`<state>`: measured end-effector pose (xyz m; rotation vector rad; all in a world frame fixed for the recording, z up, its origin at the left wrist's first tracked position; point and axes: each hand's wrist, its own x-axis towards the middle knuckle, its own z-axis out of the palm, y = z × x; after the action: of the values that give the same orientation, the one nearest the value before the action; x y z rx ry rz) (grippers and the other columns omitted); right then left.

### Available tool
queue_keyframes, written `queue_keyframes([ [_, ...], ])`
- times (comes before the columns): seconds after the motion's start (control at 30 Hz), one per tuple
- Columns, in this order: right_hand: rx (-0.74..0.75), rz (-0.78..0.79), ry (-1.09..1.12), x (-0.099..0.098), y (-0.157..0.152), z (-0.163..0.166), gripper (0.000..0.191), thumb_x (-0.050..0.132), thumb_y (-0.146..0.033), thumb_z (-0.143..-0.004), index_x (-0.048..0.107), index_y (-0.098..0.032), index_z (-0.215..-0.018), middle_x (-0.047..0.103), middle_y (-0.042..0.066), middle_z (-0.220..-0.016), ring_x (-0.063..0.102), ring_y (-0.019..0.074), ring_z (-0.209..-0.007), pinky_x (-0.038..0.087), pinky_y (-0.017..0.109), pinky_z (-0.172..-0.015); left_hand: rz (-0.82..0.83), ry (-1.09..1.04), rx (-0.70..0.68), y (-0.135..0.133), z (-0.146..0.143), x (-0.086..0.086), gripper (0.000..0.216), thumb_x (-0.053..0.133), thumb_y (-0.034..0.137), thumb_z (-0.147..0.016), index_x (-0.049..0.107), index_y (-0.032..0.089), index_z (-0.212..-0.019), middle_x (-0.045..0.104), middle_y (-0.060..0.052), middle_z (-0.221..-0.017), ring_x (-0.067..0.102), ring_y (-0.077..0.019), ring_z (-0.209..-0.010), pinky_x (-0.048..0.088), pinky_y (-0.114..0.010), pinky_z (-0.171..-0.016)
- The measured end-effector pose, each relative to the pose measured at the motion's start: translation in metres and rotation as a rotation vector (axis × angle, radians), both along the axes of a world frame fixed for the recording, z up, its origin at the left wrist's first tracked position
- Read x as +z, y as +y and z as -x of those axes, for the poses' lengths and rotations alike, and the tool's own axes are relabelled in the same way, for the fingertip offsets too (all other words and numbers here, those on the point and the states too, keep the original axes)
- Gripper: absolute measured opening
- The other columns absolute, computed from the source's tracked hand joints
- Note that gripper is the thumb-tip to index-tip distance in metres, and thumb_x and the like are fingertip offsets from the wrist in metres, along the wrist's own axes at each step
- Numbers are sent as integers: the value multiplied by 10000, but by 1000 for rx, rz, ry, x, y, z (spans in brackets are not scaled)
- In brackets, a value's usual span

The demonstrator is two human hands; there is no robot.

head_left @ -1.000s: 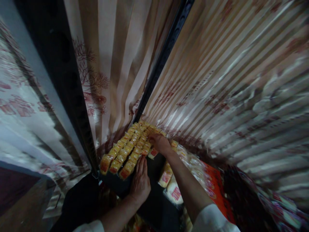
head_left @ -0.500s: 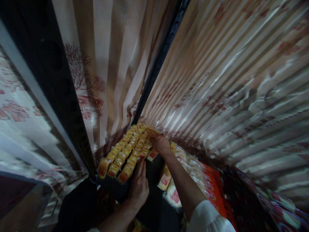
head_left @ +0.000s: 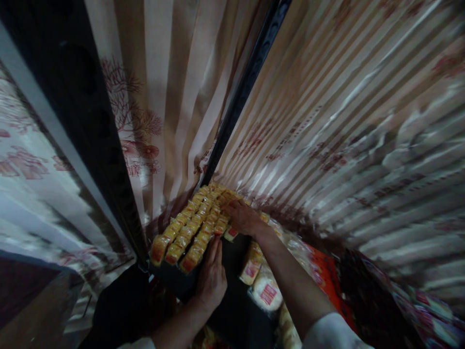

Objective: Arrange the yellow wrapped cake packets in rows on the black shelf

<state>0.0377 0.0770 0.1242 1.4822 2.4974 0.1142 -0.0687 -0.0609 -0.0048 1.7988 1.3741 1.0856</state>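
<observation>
Head camera view: a person's two bare hands tend rows of yellow snack packets (head_left: 191, 228) stacked on a dark shelf (head_left: 232, 300), hemmed in by hanging striped packaging on both sides and a black upright post (head_left: 250, 82) behind. The left hand (head_left: 212, 276) lies flat, fingers together and extended, pressed against the near side of the rows, holding nothing. The right hand (head_left: 243, 218) rests on the far end of the rows, its grip curled over a packet at the edge (whether it actually pinches one cannot be told in the dim light). More packets with red labels (head_left: 267, 293) lie loose below the right forearm, beside an orange-red bag (head_left: 323, 276).

The judged risk: the front packets sit right at the shelf's lip, and a push from either hand could tip the end of a row over the edge. The right forearm hangs just above the loose packets and could drag them off. Poor light makes misalignment easy to miss.
</observation>
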Motion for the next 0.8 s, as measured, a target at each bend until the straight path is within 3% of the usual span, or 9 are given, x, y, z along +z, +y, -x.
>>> queue_keyframes([
  [0.13, 62, -58, -20, -4, 0, 5, 345, 471, -141, -832, 610, -229, -1134, 583, 97, -1135, 441, 238, -1126, 358, 356, -930, -3, 7, -5, 0, 1, 0, 681, 267, -42, -740, 255, 65, -1412, 183, -83, -1517, 119, -170, -1401, 175, -373, -1170],
  [0.47, 189, -18, 57, -12, 8, -5, 332, 501, -142, -837, 637, -280, -1106, 609, 55, -1041, 479, 202, -1062, 381, 316, -908, -47, 4, -5, 0, 1, -2, 677, 270, -39, -747, 250, 74, -1415, 200, -101, -1510, 126, -184, -1401, 203, -409, -1163],
  [0.8, 38, -60, -8, 0, -4, 13, 299, 429, -120, -853, 671, -188, -1016, 588, 139, -1087, 481, 230, -1065, 359, 358, -930, -19, 10, 17, 0, 0, -2, 643, 278, -8, -773, 270, 82, -1409, 208, -84, -1509, 143, -174, -1398, 192, -383, -1166],
])
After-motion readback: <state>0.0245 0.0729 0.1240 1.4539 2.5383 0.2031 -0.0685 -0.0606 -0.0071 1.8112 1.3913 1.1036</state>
